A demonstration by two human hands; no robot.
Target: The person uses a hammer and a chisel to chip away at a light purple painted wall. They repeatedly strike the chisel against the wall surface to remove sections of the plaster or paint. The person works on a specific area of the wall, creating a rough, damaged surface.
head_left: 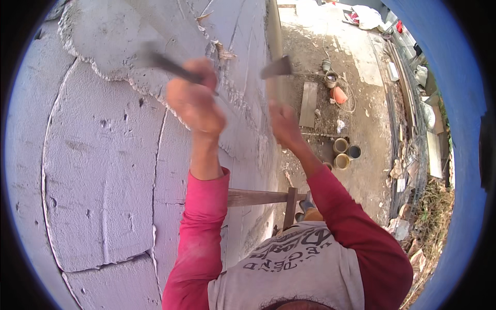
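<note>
My left hand, blurred by motion, is closed around a dark chisel-like bar in front of the grey wall. The bar's broader end points up and left; its short other end pokes out by the thumb. Beside the wall's right edge, my right hand grips a hammer with its dark head raised above the fist. A ragged-edged layer of plaster covers the wall's upper part. Long grooves run between the wall's blocks below. Whether the bar touches the wall is unclear.
A wooden rail and post stand below my arms. Far down on the ground are several buckets, a board and an orange container. Long bars and debris line the right side.
</note>
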